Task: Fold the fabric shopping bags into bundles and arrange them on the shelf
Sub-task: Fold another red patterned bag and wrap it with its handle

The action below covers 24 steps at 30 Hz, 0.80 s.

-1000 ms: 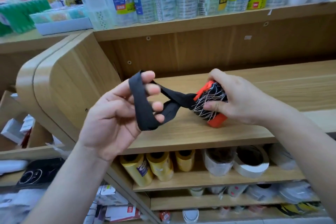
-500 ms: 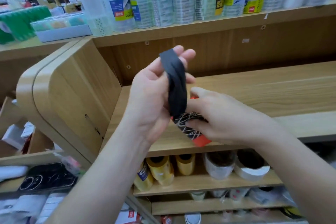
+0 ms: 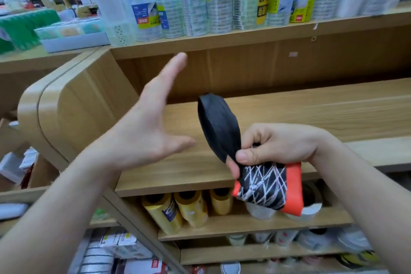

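The bag (image 3: 265, 184), black with white scribbled lines and an orange edge, sits rolled into a bundle in my right hand (image 3: 278, 145). That hand curls round the top of the roll, thumb pinching the base of the black strap (image 3: 219, 124). The strap stands up from the bundle as a loose loop and touches nothing else. My left hand (image 3: 144, 138) is beside the loop but apart from it, fingers straight and together, thumb spread toward the strap, holding nothing; its forearm comes up from the lower left. I judge this to be the tying-off step: the roll is made, but the strap is not yet wound round it, so the bundle would likely spring open if set down. The next move calls for the left hand to catch the loop and draw it snugly over the roll while the right holds its pinch firm. The wooden shelf (image 3: 311, 115) runs behind the hands. I hold the bundle in the air before its front edge, and yellow rolls (image 3: 178, 209) sit on the board below.
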Tool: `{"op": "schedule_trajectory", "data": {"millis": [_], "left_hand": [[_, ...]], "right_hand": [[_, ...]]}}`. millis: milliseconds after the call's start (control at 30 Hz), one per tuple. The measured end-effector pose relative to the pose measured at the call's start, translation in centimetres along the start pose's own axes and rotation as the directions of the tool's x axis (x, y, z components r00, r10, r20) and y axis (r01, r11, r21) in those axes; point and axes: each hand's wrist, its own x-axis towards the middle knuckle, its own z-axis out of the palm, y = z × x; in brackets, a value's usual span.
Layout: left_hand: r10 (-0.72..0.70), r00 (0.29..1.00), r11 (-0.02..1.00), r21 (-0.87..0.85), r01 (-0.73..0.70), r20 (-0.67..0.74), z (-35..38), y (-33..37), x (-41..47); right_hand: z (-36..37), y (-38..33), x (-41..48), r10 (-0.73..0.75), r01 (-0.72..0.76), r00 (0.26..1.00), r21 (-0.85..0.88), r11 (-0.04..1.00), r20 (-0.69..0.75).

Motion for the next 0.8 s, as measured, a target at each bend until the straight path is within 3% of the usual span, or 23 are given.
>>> {"op": "schedule_trajectory", "data": {"millis": [67,133,167,267,300,367,433,500,533,600,667,700,733,800], "left_hand": [[-0.003,0.970,0.997,0.069,-0.014,0.244,-0.5,-0.1,1.8],[-0.006,0.875,0.990,-0.120,0.074,0.485,-0.8,-0.4,2.9],[0.013,0.845,0.949,-0.273,0.159,0.535,-0.8,-0.8,3.0],[0.054,0.908,0.610,-0.734,0.299,0.415,-0.5,-1.7,1.7],[0.034,0.938,0.497,-0.821,0.283,0.344,-0.1,-1.6,1.4],[-0.142,0.967,0.378,-0.891,0.252,0.214,0.9,-0.8,1.4],[-0.376,0.914,0.300,-0.913,0.275,0.151,1.6,0.4,2.0],[-0.473,0.865,0.202,-0.934,0.294,0.169,2.0,1.3,2.3],[-0.478,0.857,0.150,-0.944,0.294,0.191,2.2,1.6,2.3],[-0.449,0.864,0.035,-0.961,0.273,0.229,2.5,2.0,2.2],[-0.402,0.883,-0.039,-0.967,0.250,0.244,3.1,2.3,2.1],[-0.373,0.895,-0.069,-0.970,0.234,0.243,3.4,2.5,2.1],[-0.353,0.905,-0.099,-0.971,0.216,0.238,3.7,2.6,2.0],[-0.337,0.914,-0.131,-0.973,0.190,0.224,4.1,2.8,1.8]], "right_hand": [[0.0,0.0,0.4,-0.012,0.006,0.991,0.047,0.999,0.133],[-0.2,0.2,0.6,-0.046,0.028,0.980,0.095,0.995,0.191],[-0.3,0.5,0.4,-0.063,0.039,0.980,0.125,0.991,0.189],[-0.6,1.6,-0.5,-0.075,0.058,0.996,0.266,0.962,0.055],[-0.7,1.9,-0.8,-0.073,0.074,0.997,0.290,0.954,-0.014],[-0.7,2.4,-1.2,-0.054,0.086,0.991,0.271,0.959,-0.126],[-0.5,1.9,-1.5,-0.018,0.056,0.976,0.175,0.983,-0.215],[0.1,0.3,-2.1,-0.013,-0.030,0.938,-0.121,0.992,-0.345],[0.6,-0.8,-2.4,-0.019,-0.115,0.917,-0.309,0.944,-0.399],[1.4,-2.4,-2.4,-0.049,-0.286,0.897,-0.661,0.694,-0.439],[2.0,-2.9,-1.6,-0.086,-0.358,0.893,-0.812,0.461,-0.443],[1.9,-2.8,-1.1,-0.074,-0.370,0.895,-0.826,0.426,-0.439],[1.7,-2.7,-0.8,-0.038,-0.371,0.899,-0.806,0.461,-0.436],[1.0,-1.8,-0.4,-0.012,-0.319,0.905,-0.696,0.643,-0.425]]}}
